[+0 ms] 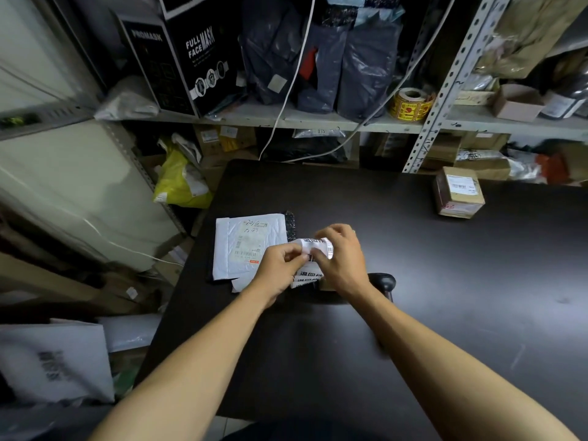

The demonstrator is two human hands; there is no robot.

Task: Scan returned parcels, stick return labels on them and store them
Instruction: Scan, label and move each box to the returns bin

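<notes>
Fingers of the left hand [280,265] pinch the edge of a strip of return labels [310,275], while the right hand [339,256] curls round its upper end, where one label seems to be peeling from the backing. Both hands work just above the black table [445,281], over its left part. Just left of them a white padded parcel [248,246] lies flat with its shipping label facing up, overlapping a dark speckled mailer beneath it. Behind the right wrist a black scanner [383,281] rests on the table, partly hidden. Well apart, at the far right edge, sits a small cardboard box [458,192] bearing a printed label. Beyond the table, metal shelving [445,84] holds grey mailer bags and a yellow sticker roll [412,105]. Judging by this, the work is at the labelling step: no return label shows yet on the white parcel, whether it has been scanned cannot be told, and storing it is not yet done, with the box apparently waiting too
</notes>
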